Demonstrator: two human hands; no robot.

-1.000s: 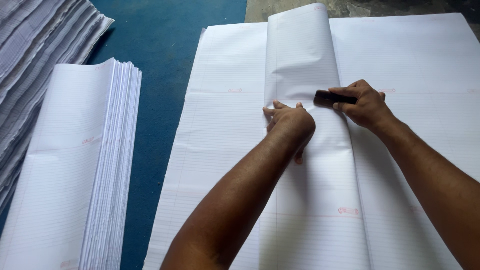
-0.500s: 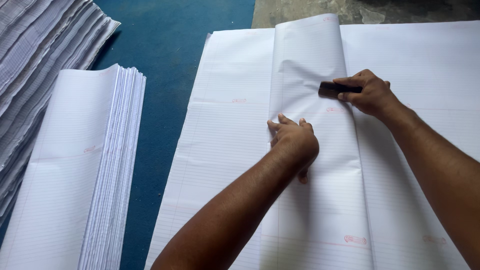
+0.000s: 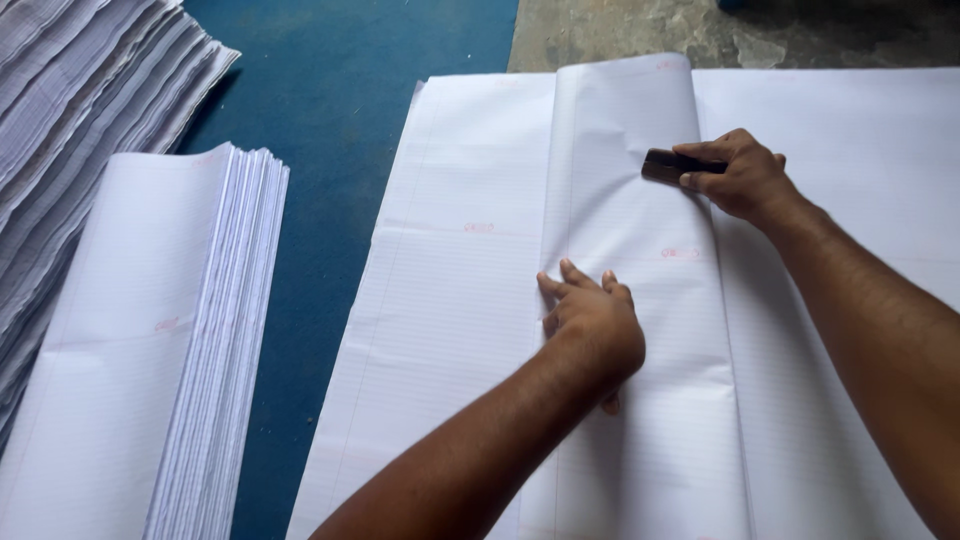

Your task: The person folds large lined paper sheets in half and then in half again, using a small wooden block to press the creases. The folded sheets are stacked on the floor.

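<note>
Pressing folded sheet (image 3: 630,300) flat with left hand (image 3: 592,330), fingers spread open; gripping dark block (image 3: 668,165) in right hand (image 3: 742,178) at crease.

A blue floor covering (image 3: 340,120), meeting bare grey concrete (image 3: 620,30) at the top, bears a spread of large ruled paper sheets (image 3: 460,300) and two folded-sheet stacks (image 3: 150,350) at left.

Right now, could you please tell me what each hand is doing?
Left hand: open, fingers spread, pressing flat on the folded ruled sheet.
Right hand: closed on a small dark block, held against the sheet's fold.
</note>
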